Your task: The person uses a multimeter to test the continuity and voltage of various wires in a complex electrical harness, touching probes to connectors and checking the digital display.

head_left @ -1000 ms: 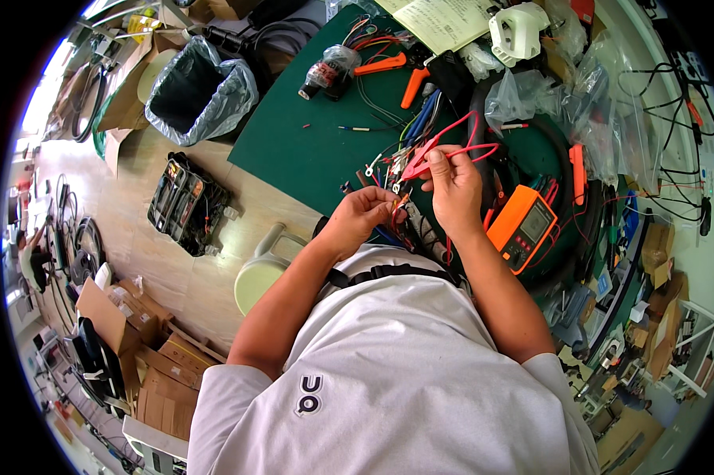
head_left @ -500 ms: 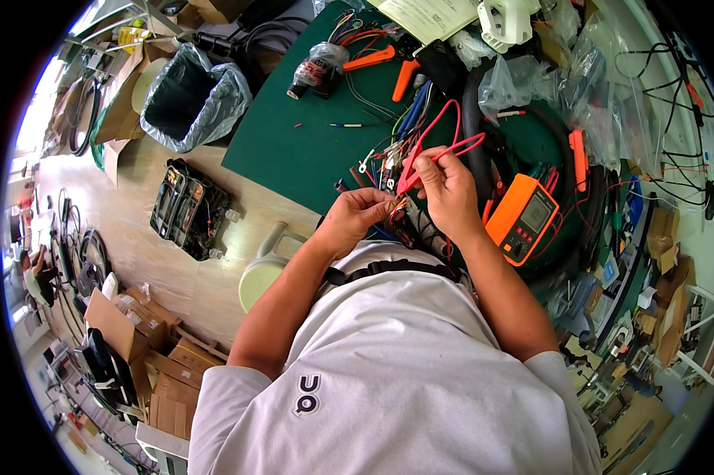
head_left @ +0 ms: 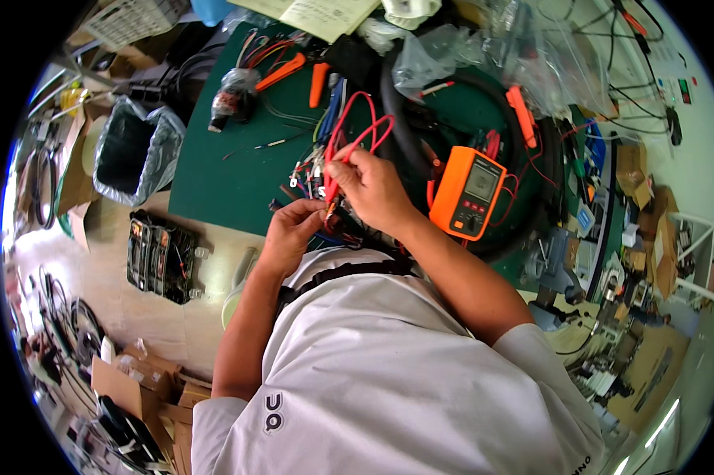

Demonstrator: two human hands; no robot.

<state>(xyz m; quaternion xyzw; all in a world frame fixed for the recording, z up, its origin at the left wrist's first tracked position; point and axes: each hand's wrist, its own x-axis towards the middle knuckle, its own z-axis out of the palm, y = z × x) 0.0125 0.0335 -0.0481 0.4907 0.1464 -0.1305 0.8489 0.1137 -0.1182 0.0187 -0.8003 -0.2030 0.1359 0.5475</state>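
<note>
My right hand point(head_left: 370, 188) pinches a red test clip point(head_left: 331, 187), its red lead point(head_left: 362, 98) looping up above the fingers. The clip's tip points down at a thin wire end beside my left fingertips; whether they touch is too small to tell. My left hand point(head_left: 290, 234) is closed in a pinch at the end of the wire bundle point(head_left: 325, 165), on a thin wire mostly hidden by the fingers. To the right of my hands lies an orange multimeter point(head_left: 469, 192) with a grey display and red leads at its top.
Thick black cable point(head_left: 395, 103) curves over the green table point(head_left: 206, 186). Orange-handled tools point(head_left: 281, 72), a plastic-wrapped connector point(head_left: 233, 95) and clear bags point(head_left: 428, 63) lie farther back. On the left stand a lined bin point(head_left: 139, 150) and a black toolbox point(head_left: 161, 257) on the floor, with a stool point(head_left: 238, 293) nearby.
The whole view has shifted, so the table and hands appear farther left. Both hands keep their pinches, and the red clip stays near the left fingertips.
</note>
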